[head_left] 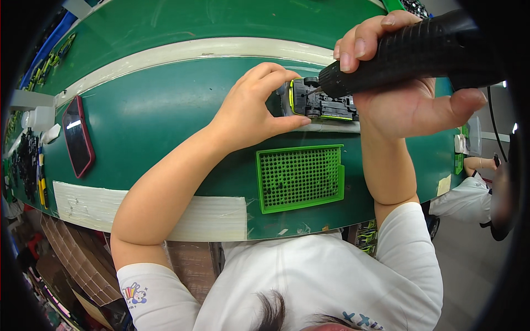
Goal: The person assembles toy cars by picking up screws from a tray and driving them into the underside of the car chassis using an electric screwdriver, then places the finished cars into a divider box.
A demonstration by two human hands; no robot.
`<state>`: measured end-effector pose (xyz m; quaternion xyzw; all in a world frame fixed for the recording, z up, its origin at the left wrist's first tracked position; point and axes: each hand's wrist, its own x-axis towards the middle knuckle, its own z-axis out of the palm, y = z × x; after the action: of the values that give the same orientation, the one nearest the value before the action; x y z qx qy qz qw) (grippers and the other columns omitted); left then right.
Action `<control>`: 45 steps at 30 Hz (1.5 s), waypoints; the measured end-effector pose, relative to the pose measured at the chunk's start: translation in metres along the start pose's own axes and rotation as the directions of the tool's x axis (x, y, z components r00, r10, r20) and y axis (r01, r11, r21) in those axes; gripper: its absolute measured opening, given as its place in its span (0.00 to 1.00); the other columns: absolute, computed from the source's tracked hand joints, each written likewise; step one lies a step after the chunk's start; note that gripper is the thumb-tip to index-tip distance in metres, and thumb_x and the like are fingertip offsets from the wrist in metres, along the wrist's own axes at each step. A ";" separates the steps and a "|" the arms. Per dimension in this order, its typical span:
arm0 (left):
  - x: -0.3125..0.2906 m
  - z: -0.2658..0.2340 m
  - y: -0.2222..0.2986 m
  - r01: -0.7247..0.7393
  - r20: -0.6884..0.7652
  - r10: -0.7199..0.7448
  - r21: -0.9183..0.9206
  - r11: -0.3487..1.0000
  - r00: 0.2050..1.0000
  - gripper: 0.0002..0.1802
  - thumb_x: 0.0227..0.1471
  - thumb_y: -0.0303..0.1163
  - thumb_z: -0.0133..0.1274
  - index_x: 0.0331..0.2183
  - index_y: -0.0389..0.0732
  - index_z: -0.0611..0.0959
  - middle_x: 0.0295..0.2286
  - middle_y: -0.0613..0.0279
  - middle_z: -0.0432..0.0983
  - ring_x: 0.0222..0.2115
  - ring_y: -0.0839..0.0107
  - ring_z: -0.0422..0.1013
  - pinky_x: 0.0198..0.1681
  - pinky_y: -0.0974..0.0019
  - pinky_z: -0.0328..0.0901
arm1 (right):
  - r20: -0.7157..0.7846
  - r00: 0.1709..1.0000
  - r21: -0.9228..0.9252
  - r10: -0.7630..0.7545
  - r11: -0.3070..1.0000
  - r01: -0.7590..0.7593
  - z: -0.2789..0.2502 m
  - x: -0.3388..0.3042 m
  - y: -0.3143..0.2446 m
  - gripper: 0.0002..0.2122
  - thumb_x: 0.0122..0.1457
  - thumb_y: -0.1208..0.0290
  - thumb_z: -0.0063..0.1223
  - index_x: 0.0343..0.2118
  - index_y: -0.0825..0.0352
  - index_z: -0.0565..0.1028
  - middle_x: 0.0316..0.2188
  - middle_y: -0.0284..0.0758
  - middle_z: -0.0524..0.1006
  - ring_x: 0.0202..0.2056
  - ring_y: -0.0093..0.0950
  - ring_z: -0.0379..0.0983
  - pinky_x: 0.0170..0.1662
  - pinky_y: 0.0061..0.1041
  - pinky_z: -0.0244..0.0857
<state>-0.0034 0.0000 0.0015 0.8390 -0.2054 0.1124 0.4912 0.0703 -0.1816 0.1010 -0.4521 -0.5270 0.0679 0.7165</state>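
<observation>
The seemingly light, stiff toy car (329, 106) is aptly clamped across its sides by the left hand (258, 99). A power screwdriver (411, 58) is gripped by the right hand (395, 107).

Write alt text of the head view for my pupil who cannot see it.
A person's left hand holds an upturned toy car at a green workbench while the right hand points a black power screwdriver at its underside. A green tray lies nearer the person, a red-cased phone at left.

Power driver (408, 55) black; toy car (328, 105) black-bottomed, lime-trimmed; tray (259, 182) bright green, dot-gridded; tabletop (149, 113) dark green.
</observation>
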 end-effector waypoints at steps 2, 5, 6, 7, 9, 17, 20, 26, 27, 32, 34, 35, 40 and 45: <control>-0.001 -0.001 0.001 0.003 0.000 -0.003 0.008 1.000 1.000 0.34 0.35 0.35 0.71 0.46 0.37 0.76 0.44 0.55 0.72 0.45 0.58 0.71 0.50 0.62 0.65 | -0.013 1.000 -0.109 0.022 0.994 -0.023 0.007 -0.001 -0.005 0.51 0.41 0.17 0.29 0.44 0.70 0.69 0.28 0.40 0.72 0.26 0.30 0.68 0.31 0.29 0.62; -0.001 0.000 0.002 0.000 0.000 0.000 0.014 1.000 1.000 0.35 0.35 0.35 0.71 0.47 0.38 0.76 0.44 0.55 0.72 0.45 0.58 0.71 0.50 0.62 0.65 | -0.050 0.999 -0.054 0.013 0.998 -0.015 0.006 -0.004 0.003 0.51 0.41 0.17 0.29 0.44 0.70 0.69 0.28 0.40 0.72 0.26 0.30 0.69 0.31 0.29 0.62; -0.001 0.001 0.003 -0.002 0.001 0.002 0.011 1.000 1.000 0.35 0.35 0.35 0.71 0.47 0.38 0.76 0.44 0.55 0.72 0.45 0.58 0.71 0.50 0.62 0.65 | -0.068 0.998 -0.028 0.007 1.000 -0.009 0.005 -0.005 0.006 0.51 0.41 0.17 0.29 0.44 0.71 0.69 0.28 0.40 0.72 0.26 0.30 0.69 0.31 0.29 0.63; -0.001 0.003 0.003 -0.003 0.001 0.003 0.008 1.000 1.000 0.35 0.35 0.35 0.71 0.47 0.38 0.76 0.44 0.55 0.72 0.45 0.58 0.71 0.50 0.62 0.65 | -0.087 0.996 -0.001 0.003 1.000 -0.004 0.004 -0.007 0.009 0.51 0.41 0.17 0.29 0.44 0.71 0.69 0.28 0.40 0.72 0.26 0.30 0.69 0.30 0.29 0.63; -0.001 0.004 0.003 -0.011 0.000 0.011 -0.002 1.000 1.000 0.35 0.35 0.35 0.71 0.47 0.38 0.76 0.44 0.55 0.72 0.45 0.58 0.71 0.50 0.62 0.65 | -0.103 0.995 0.027 -0.003 1.000 0.006 0.005 -0.009 0.012 0.51 0.41 0.17 0.29 0.44 0.71 0.69 0.28 0.40 0.72 0.26 0.30 0.69 0.30 0.29 0.63; 0.008 0.005 -0.001 -0.013 -0.015 0.013 -0.023 1.000 1.000 0.32 0.34 0.34 0.70 0.44 0.37 0.78 0.43 0.55 0.73 0.46 0.58 0.70 0.51 0.62 0.64 | 0.031 0.998 0.083 0.062 0.994 -0.065 0.002 0.001 0.019 0.51 0.38 0.16 0.33 0.42 0.70 0.65 0.25 0.38 0.70 0.23 0.27 0.68 0.27 0.24 0.63; 0.010 -0.003 0.003 -0.047 -0.011 0.047 -0.005 0.999 0.999 0.30 0.34 0.34 0.70 0.42 0.37 0.78 0.43 0.55 0.73 0.46 0.57 0.69 0.51 0.62 0.64 | -0.069 0.995 0.098 0.075 0.993 -0.068 0.014 0.004 0.019 0.50 0.37 0.16 0.34 0.39 0.69 0.64 0.23 0.36 0.69 0.21 0.26 0.66 0.26 0.23 0.62; 0.001 0.006 -0.018 -0.104 -0.014 0.103 -0.022 0.994 0.995 0.34 0.30 0.37 0.71 0.43 0.38 0.77 0.44 0.53 0.73 0.47 0.53 0.68 0.51 0.55 0.62 | -0.319 0.927 0.076 0.197 0.980 -0.183 0.034 -0.015 0.031 0.43 0.42 0.20 0.39 0.34 0.68 0.64 0.17 0.35 0.70 0.17 0.25 0.67 0.22 0.22 0.63; -0.001 0.006 -0.015 -0.108 -0.008 0.108 -0.017 0.994 0.994 0.34 0.30 0.37 0.71 0.43 0.38 0.77 0.44 0.54 0.73 0.47 0.53 0.68 0.51 0.55 0.62 | -0.291 0.936 0.074 0.198 0.980 -0.185 0.033 -0.018 0.030 0.43 0.43 0.21 0.40 0.34 0.68 0.64 0.17 0.36 0.70 0.17 0.24 0.67 0.21 0.21 0.63; 0.001 -0.004 0.006 -0.047 0.043 0.048 -0.022 0.999 0.998 0.33 0.33 0.36 0.71 0.44 0.39 0.77 0.47 0.55 0.71 0.49 0.55 0.67 0.53 0.56 0.61 | -0.319 0.922 0.097 0.220 0.975 -0.199 0.041 -0.020 0.026 0.39 0.46 0.26 0.46 0.36 0.69 0.67 0.18 0.36 0.72 0.17 0.23 0.68 0.21 0.20 0.64; 0.002 -0.003 0.008 -0.018 0.056 0.020 -0.032 0.999 0.998 0.32 0.33 0.34 0.70 0.44 0.38 0.78 0.47 0.53 0.71 0.49 0.55 0.67 0.52 0.58 0.62 | -0.336 0.909 0.076 0.244 0.970 -0.232 0.039 -0.013 0.023 0.39 0.47 0.28 0.48 0.35 0.70 0.67 0.19 0.36 0.72 0.18 0.22 0.68 0.22 0.20 0.64; 0.004 0.001 0.008 -0.013 0.069 0.015 -0.021 1.000 0.998 0.32 0.34 0.34 0.70 0.44 0.38 0.78 0.46 0.53 0.71 0.49 0.56 0.68 0.52 0.60 0.62 | -0.361 0.911 0.080 0.200 0.980 -0.184 0.037 -0.016 0.021 0.39 0.47 0.28 0.48 0.35 0.70 0.67 0.19 0.36 0.72 0.18 0.22 0.68 0.22 0.20 0.64; -0.002 -0.002 0.007 0.104 0.119 -0.114 0.087 0.991 0.986 0.31 0.36 0.34 0.70 0.44 0.37 0.78 0.47 0.54 0.71 0.49 0.60 0.68 0.53 0.63 0.62 | -0.383 0.922 0.031 0.062 0.998 -0.054 0.042 -0.013 0.008 0.38 0.46 0.28 0.50 0.33 0.70 0.69 0.20 0.34 0.72 0.19 0.21 0.69 0.23 0.19 0.63; -0.014 -0.048 0.033 0.044 -0.146 -0.055 -0.078 0.996 0.988 0.31 0.38 0.24 0.64 0.49 0.37 0.75 0.48 0.57 0.73 0.50 0.68 0.67 0.57 0.64 0.59 | -0.496 0.834 0.082 -0.244 0.942 0.324 0.004 0.004 -0.056 0.28 0.56 0.42 0.49 0.34 0.71 0.69 0.19 0.35 0.73 0.18 0.21 0.69 0.21 0.19 0.64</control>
<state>-0.0304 0.0311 0.0454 0.8143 -0.1514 0.1542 0.5387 0.0474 -0.2094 0.1437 -0.3111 -0.3875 -0.1106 0.8607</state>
